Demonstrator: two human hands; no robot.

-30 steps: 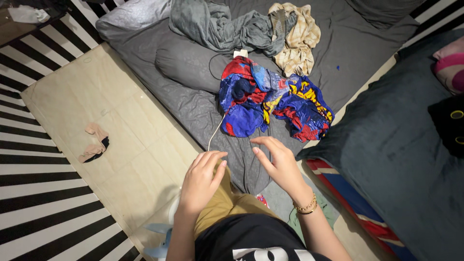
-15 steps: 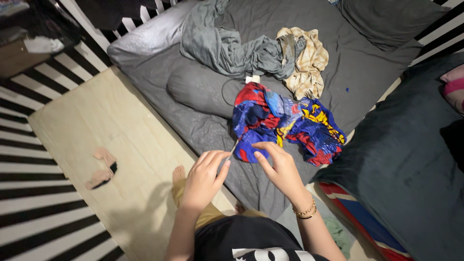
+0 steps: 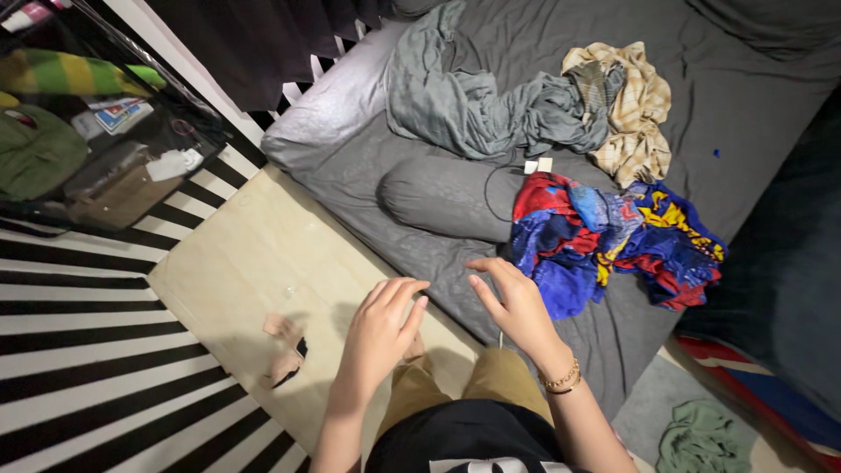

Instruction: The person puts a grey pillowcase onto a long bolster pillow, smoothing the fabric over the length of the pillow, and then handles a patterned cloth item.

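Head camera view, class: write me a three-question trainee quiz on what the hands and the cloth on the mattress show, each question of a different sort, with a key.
1. True or false: the left hand grips the red, blue and yellow patterned cloth.
2. Which lies nearest the right hand? A the patterned cloth; B the beige checked cloth; C the pink cloth scrap on the floor.
3. Fill in: the grey bolster pillow lies on the grey ____.

Key
1. False: both hands hover open, holding nothing.
2. A: it lies just beyond the right fingertips, apart from them.
3. Mattress, beside the crumpled grey sheet.
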